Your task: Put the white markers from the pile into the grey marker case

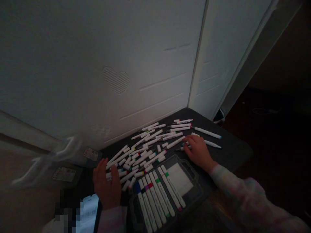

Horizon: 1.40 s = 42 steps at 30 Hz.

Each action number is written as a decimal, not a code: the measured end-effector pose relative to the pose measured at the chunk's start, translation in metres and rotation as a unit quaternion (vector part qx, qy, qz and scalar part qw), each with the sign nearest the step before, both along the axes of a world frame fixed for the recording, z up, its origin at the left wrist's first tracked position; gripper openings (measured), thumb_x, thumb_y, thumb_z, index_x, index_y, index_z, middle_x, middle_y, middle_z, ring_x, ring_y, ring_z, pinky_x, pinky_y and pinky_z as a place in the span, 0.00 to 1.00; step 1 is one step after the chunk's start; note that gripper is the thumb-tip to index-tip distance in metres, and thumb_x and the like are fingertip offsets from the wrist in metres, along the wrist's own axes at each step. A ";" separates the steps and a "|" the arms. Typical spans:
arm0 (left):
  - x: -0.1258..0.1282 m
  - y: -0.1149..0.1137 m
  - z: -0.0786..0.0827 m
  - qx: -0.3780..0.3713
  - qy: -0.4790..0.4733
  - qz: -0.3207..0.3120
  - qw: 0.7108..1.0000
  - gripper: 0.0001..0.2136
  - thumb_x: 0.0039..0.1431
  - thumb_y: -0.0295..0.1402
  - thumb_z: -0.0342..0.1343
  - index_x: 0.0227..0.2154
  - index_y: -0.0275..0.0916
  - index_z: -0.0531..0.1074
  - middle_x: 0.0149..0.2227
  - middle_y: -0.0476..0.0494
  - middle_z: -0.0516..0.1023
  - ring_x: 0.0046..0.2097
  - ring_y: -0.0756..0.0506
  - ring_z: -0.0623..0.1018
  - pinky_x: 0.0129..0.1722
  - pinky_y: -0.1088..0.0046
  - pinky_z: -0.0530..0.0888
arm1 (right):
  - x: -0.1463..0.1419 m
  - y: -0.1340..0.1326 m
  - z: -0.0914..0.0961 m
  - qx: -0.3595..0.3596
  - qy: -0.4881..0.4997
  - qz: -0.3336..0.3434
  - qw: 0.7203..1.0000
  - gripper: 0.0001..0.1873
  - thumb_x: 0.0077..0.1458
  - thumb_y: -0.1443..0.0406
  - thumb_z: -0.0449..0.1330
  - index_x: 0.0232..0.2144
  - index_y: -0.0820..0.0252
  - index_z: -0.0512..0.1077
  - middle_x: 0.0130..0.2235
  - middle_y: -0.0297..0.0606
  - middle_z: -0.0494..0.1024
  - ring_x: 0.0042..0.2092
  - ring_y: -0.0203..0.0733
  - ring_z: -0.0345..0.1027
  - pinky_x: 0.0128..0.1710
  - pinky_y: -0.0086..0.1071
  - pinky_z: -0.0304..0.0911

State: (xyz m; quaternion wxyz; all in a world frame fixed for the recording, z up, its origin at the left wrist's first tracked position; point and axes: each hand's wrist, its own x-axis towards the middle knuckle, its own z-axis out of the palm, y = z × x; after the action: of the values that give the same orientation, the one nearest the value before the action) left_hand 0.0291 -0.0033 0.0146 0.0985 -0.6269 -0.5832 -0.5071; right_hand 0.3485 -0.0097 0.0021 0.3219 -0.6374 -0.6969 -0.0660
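Observation:
Many loose white markers (153, 141) with coloured ends lie scattered over a dark tabletop, several caps among them. My left hand (107, 184) is at the left edge of the pile, thumb apart from the fingers, with markers showing between them. Over the pile's right side reaches my right hand (198, 152), its fingertips at the end of a white marker (175, 142); a gap shows between finger and thumb. What lies under this palm is hidden. Between my hands and nearer to me, a clear plastic marker case (201, 191) holds a row of several markers (155, 197).
A white panelled wall or door (155, 64) with embossed hearts rises behind the table (233, 149). On the left, a clear plastic case or cover (65, 161) with labels stands near a lit phone-like screen (88, 210). Dark floor (262, 136) lies beyond the table's right edge.

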 end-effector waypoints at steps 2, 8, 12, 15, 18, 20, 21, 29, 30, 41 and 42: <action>0.001 0.005 0.006 -0.014 -0.172 -0.005 0.985 0.15 0.49 0.34 0.53 0.41 0.37 0.69 0.43 0.40 0.70 0.48 0.42 0.68 0.52 0.59 0.61 | -0.002 0.007 0.007 0.015 0.014 0.013 1.000 0.10 0.51 0.69 0.51 0.33 0.63 0.71 0.37 0.45 0.72 0.40 0.47 0.63 0.39 0.39 0.53; -0.013 0.017 0.020 -0.056 -0.529 -0.096 0.841 0.10 0.46 0.39 0.50 0.29 0.40 0.69 0.31 0.47 0.73 0.36 0.47 0.74 0.40 0.65 0.71 | -0.015 0.042 0.023 0.050 0.120 0.044 0.990 0.08 0.50 0.68 0.51 0.32 0.61 0.69 0.36 0.42 0.72 0.40 0.45 0.63 0.41 0.38 0.55; -0.022 0.008 0.022 -0.141 -0.635 -0.104 0.752 0.08 0.40 0.35 0.55 0.26 0.40 0.70 0.26 0.51 0.73 0.25 0.54 0.70 0.25 0.79 0.69 | -0.023 0.072 0.020 0.050 0.195 0.027 0.979 0.09 0.52 0.65 0.48 0.34 0.62 0.66 0.31 0.40 0.72 0.30 0.39 0.63 0.32 0.34 0.59; -0.019 -0.002 0.019 -0.193 -0.513 -0.055 0.834 0.12 0.39 0.36 0.59 0.29 0.38 0.72 0.24 0.52 0.72 0.22 0.55 0.67 0.21 0.80 0.64 | -0.031 0.081 0.018 0.040 0.219 0.037 0.974 0.10 0.53 0.64 0.48 0.34 0.63 0.65 0.29 0.40 0.72 0.27 0.38 0.63 0.28 0.32 0.59; -0.011 -0.008 0.012 -0.244 -0.345 -0.004 0.906 0.12 0.41 0.38 0.58 0.29 0.37 0.73 0.24 0.50 0.73 0.25 0.52 0.70 0.24 0.77 0.66 | -0.042 0.072 0.019 0.031 0.197 0.092 0.976 0.07 0.50 0.64 0.53 0.31 0.61 0.67 0.31 0.39 0.73 0.32 0.40 0.64 0.33 0.34 0.58; -0.005 -0.009 0.008 -0.258 -0.264 -0.017 0.929 0.11 0.43 0.39 0.56 0.28 0.37 0.73 0.27 0.49 0.75 0.29 0.49 0.73 0.28 0.74 0.69 | -0.049 0.062 0.019 0.007 0.138 0.179 0.974 0.05 0.50 0.66 0.54 0.30 0.60 0.69 0.33 0.39 0.74 0.37 0.41 0.65 0.37 0.35 0.56; -0.002 -0.010 0.005 -0.254 -0.230 -0.030 0.939 0.11 0.45 0.39 0.55 0.29 0.38 0.73 0.28 0.48 0.75 0.30 0.48 0.74 0.29 0.74 0.70 | -0.053 0.058 0.019 -0.016 0.102 0.219 0.970 0.05 0.50 0.66 0.54 0.29 0.60 0.70 0.33 0.39 0.74 0.38 0.42 0.65 0.38 0.35 0.55; 0.002 -0.010 -0.009 -0.109 0.071 -0.066 0.989 0.08 0.53 0.33 0.49 0.30 0.37 0.72 0.27 0.46 0.75 0.28 0.50 0.73 0.29 0.76 0.69 | -0.060 0.044 0.017 -0.135 -0.032 0.312 0.940 0.08 0.50 0.69 0.53 0.31 0.59 0.72 0.33 0.36 0.75 0.38 0.41 0.63 0.38 0.36 0.48; 0.002 -0.010 -0.010 -0.097 0.086 -0.074 0.989 0.08 0.53 0.32 0.49 0.31 0.37 0.72 0.26 0.46 0.75 0.28 0.50 0.73 0.29 0.76 0.69 | -0.061 0.042 0.018 -0.138 -0.038 0.311 0.940 0.08 0.50 0.68 0.53 0.31 0.59 0.72 0.33 0.36 0.75 0.38 0.41 0.63 0.38 0.36 0.48; 0.006 -0.014 -0.014 -0.099 0.114 -0.101 0.983 0.07 0.53 0.30 0.49 0.32 0.37 0.71 0.25 0.47 0.73 0.26 0.50 0.72 0.29 0.75 0.68 | -0.066 0.034 0.015 -0.152 -0.074 0.340 0.925 0.09 0.53 0.64 0.51 0.32 0.59 0.71 0.33 0.36 0.74 0.38 0.40 0.62 0.38 0.35 0.46; 0.006 -0.014 -0.013 -0.102 0.120 -0.105 0.982 0.07 0.53 0.31 0.49 0.31 0.37 0.71 0.24 0.47 0.73 0.27 0.49 0.72 0.29 0.74 0.68 | -0.067 0.033 0.014 -0.154 -0.078 0.339 0.925 0.09 0.53 0.64 0.51 0.32 0.59 0.71 0.34 0.36 0.74 0.38 0.40 0.62 0.37 0.35 0.46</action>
State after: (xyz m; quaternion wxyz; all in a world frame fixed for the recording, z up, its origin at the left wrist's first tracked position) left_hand 0.0351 -0.0170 0.0013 0.0494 -0.7477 -0.5470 -0.3732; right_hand 0.2819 0.0238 0.0163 0.1680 -0.3976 -0.8958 0.1059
